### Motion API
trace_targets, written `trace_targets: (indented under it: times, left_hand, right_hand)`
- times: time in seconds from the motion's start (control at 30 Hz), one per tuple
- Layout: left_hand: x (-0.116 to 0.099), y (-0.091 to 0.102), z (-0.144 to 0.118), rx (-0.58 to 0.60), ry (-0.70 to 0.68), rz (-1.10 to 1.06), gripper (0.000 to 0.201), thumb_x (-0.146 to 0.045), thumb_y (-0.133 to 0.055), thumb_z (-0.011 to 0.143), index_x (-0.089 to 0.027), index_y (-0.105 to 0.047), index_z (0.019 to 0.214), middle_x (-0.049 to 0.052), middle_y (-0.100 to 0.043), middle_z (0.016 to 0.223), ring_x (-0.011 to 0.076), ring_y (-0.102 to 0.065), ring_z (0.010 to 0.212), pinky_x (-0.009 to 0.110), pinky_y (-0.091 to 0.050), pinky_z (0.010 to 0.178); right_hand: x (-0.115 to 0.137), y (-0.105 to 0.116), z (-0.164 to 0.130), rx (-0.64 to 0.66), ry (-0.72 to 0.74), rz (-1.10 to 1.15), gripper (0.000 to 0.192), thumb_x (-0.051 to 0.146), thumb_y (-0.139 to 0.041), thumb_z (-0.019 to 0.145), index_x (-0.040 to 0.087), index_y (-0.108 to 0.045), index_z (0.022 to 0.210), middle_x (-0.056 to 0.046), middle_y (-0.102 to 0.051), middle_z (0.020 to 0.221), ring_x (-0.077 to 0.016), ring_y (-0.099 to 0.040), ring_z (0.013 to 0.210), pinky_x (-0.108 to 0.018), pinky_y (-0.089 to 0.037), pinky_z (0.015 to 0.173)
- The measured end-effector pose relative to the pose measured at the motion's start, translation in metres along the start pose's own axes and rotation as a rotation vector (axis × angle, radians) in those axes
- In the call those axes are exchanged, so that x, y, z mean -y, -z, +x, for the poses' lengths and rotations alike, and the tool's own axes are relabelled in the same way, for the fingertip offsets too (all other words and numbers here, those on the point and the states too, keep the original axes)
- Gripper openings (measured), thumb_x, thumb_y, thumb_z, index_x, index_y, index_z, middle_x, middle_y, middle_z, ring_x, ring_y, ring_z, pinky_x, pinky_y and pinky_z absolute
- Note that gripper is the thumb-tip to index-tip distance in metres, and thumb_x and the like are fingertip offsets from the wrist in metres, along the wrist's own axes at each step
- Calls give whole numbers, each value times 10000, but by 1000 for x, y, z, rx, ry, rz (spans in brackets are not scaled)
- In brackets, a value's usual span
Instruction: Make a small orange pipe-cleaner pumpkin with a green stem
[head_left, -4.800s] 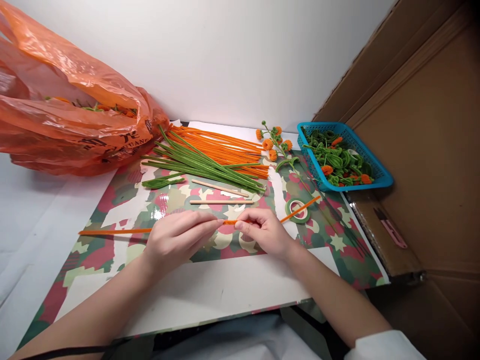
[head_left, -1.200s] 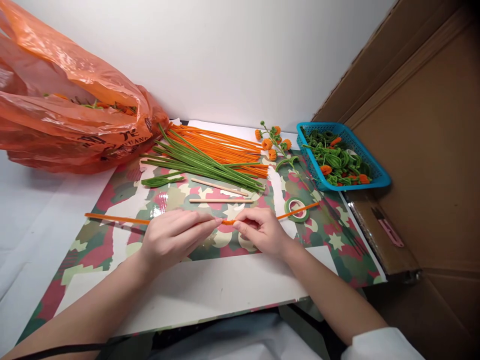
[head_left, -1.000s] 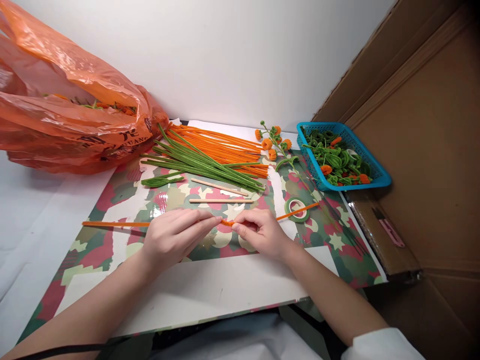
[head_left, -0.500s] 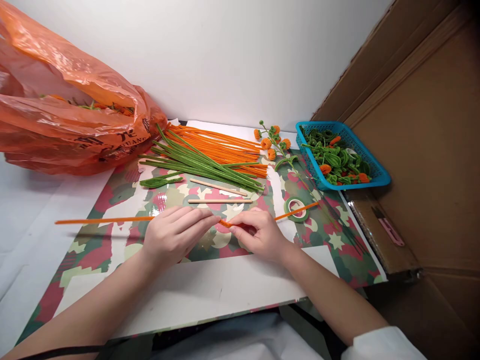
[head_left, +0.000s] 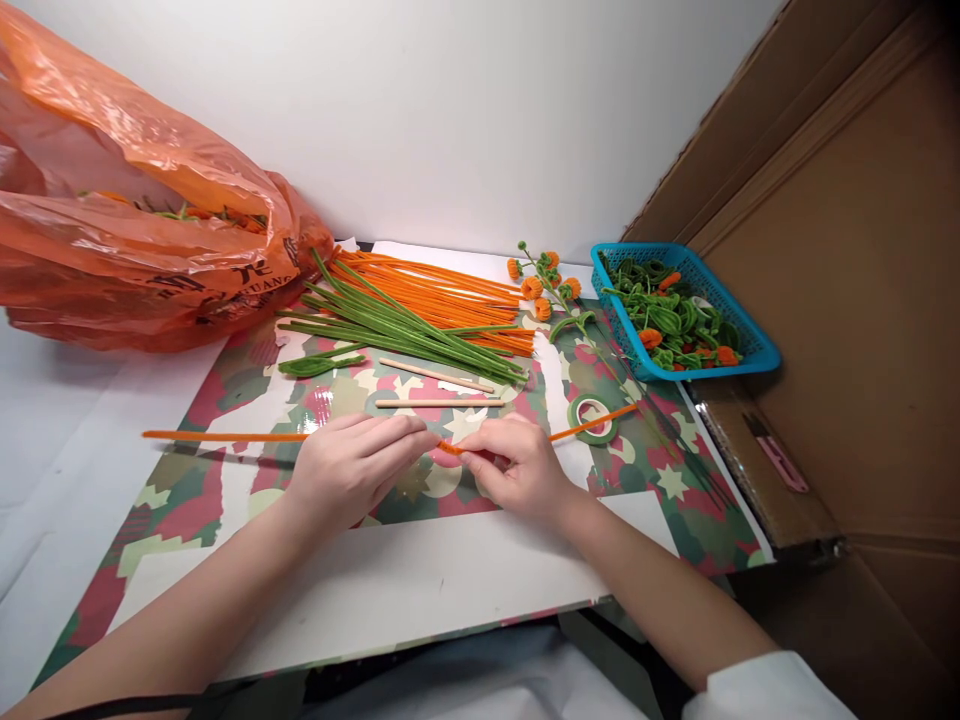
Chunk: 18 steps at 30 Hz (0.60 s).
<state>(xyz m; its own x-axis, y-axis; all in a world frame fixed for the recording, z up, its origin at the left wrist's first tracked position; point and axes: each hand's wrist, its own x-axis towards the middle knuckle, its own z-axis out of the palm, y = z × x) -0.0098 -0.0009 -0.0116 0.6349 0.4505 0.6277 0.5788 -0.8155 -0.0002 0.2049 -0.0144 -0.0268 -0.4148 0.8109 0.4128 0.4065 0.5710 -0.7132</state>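
Observation:
Between my two hands runs an orange pipe cleaner (head_left: 225,436), its long end out to the left and a shorter end to the right. My left hand (head_left: 360,462) is closed on it, fingers laid together over the top. My right hand (head_left: 517,462) pinches it between thumb and forefinger. A short coiled or twisted stretch shows at the fingertips. Just beyond my hands lie two thin wooden sticks (head_left: 439,403). The right end crosses a roll of green tape (head_left: 577,412).
Green pipe cleaners (head_left: 420,335) lie over orange ones (head_left: 435,285) at the back. Orange pipe-cleaner flowers (head_left: 532,288) lie beside a blue basket (head_left: 761,350) of green and orange pieces. An orange plastic bag (head_left: 150,290) stands left; a pink-handled tool (head_left: 784,462) lies right on cardboard.
The left end of the orange pipe cleaner has drawn in to the right, so less sticks out. Both hands stay nearly in place, still closed on it.

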Motion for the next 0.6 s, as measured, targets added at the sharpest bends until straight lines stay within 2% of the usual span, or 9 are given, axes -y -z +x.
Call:
trace_targets:
  times: [0.1,0.17,0.43,0.5,0.6]
  left_hand:
    - [0,0,0,-2,8,-3,241,-76,-438,941,-214,-635,941,-14,-741,772,107,-647,603,239,-419,536]
    - [0,0,-1,-25,4,-17,217,-77,-458,939,-204,-634,950,-4,-740,775,115,-653,616,239,-427,544]
    - [0,-8,-9,-95,46,-20,145,-135,-598,899,-192,-636,1027,31,-745,841,140,-686,692,230,-473,607]
    - [0,-9,-8,-64,88,-42,141,-174,-593,908,-171,-638,1041,41,-733,821,143,-671,663,229,-465,576]
    - [0,-8,-6,42,151,-175,152,-188,-515,939,-168,-659,986,26,-702,753,132,-646,628,211,-449,547]
  right_hand:
    - [-5,-1,-1,-71,164,-180,231,159,-486,924,174,-693,823,9,-640,593,-111,-519,552,-287,-281,614]
    - [-7,-1,-1,-83,211,-267,236,146,-471,928,169,-674,811,11,-633,594,-109,-512,551,-292,-255,610]
    - [-3,0,1,-30,110,-237,211,184,-462,930,175,-623,795,16,-673,655,-109,-534,577,-281,-276,627]
    - [-2,2,1,-28,119,-253,215,200,-454,934,173,-622,802,9,-672,666,-115,-540,592,-284,-281,636]
    - [-4,4,1,-14,171,-309,240,205,-435,944,169,-618,793,5,-663,662,-119,-536,595,-292,-272,639]
